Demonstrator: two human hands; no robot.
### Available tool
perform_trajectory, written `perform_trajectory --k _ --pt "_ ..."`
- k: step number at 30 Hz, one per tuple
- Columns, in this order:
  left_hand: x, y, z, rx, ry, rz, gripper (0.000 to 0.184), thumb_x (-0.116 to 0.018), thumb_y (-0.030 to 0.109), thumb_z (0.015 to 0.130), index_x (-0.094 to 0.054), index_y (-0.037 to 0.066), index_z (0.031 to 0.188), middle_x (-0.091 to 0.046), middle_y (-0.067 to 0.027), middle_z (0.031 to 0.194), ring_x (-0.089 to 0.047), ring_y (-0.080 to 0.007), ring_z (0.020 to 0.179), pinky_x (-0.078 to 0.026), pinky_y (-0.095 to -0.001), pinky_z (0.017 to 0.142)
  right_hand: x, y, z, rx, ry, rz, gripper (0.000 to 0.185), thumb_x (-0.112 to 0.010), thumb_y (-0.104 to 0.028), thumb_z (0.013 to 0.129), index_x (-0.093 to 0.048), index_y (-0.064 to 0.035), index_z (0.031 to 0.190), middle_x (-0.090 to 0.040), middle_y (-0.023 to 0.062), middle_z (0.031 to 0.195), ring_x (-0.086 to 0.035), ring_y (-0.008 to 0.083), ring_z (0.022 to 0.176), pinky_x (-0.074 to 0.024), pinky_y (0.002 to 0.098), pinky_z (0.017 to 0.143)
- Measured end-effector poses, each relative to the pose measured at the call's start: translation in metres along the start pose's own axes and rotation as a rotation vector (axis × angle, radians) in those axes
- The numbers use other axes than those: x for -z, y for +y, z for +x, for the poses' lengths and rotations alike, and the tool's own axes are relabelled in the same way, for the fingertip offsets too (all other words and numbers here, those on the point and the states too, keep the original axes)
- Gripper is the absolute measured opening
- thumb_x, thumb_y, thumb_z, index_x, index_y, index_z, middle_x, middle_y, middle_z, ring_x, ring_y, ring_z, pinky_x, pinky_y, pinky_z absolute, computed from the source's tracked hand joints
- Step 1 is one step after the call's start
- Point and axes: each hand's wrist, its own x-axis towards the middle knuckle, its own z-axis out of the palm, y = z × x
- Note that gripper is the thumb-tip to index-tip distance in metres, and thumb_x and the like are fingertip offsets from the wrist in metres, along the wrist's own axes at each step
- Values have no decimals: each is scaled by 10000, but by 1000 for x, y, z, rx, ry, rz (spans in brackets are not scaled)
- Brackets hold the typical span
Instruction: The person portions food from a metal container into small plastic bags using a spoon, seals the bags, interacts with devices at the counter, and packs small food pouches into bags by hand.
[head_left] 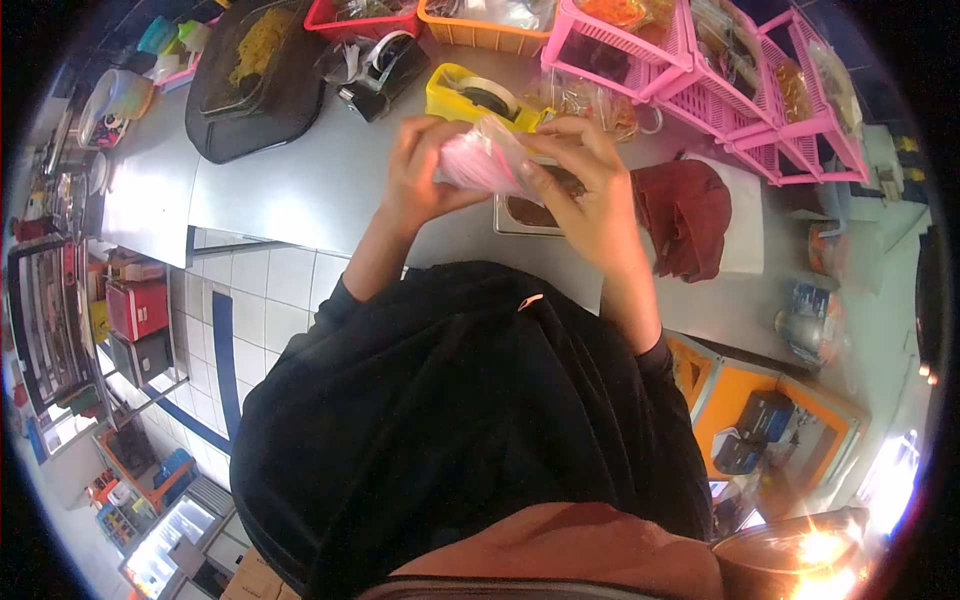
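A clear plastic packet with pink and white contents (482,160) is held up over the metal counter, between my two hands. My left hand (418,175) is closed on its left side, thumb below it. At its right edge, my right hand (590,185) pinches the packet with thumb and fingers. Under and behind my right hand sits a metal tray (510,222) with brown contents, partly hidden. A yellow tape dispenser (445,92) with a roll of tape stands just beyond the packet.
Pink plastic baskets (690,75) fill the back right. Red (350,18) and orange (480,35) bins line the back. A black tray (215,130) with yellow food is at left. A dark red cloth (690,215) lies right of my right hand.
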Motion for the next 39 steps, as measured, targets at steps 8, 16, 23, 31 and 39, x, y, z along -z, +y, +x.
perform_trajectory --k 8,16,23,31,39 --pt "-7 26 6 22 -122 -217 699 -880 283 504 -623 64 1116 -564 -106 1033 -570 -281 957 -480 -380 814 13 8 -13 28 95 70 208 -694 44 725 -683 -11 925 -601 103 1001 -620 209 835 -515 310 697" --pt "-7 31 10 24 -183 -283 732 -866 248 493 -610 67 1155 -563 -108 1041 -568 -283 966 -486 -374 821 24 2 -16 39 -86 159 228 -688 62 683 -690 1 903 -586 113 1020 -608 242 879 -503 324 733" --pt "-1 33 12 126 -276 -280 737 -837 228 488 -606 93 1175 -545 -116 1059 -567 -295 981 -489 -384 831 19 19 -19 -170 12 454 87 -698 42 769 -630 -12 770 -605 97 1033 -583 166 924 -492 305 795" --pt "-6 6 -1 293 -259 -84 855 -853 235 520 -502 72 1283 -508 -164 1155 -510 -350 1098 -447 -422 937 24 24 -16 -329 197 1261 78 -515 -20 953 -517 -82 906 -628 118 1025 -637 258 972 -529 394 842" --pt "2 24 24 974 -576 -1365 541 -703 230 873 -502 5 1323 -546 -130 1302 -546 -198 1134 -447 -357 967 18 37 -20 -373 265 1213 54 -492 -47 971 -492 -88 936 -640 95 964 -681 258 880 -574 415 792"
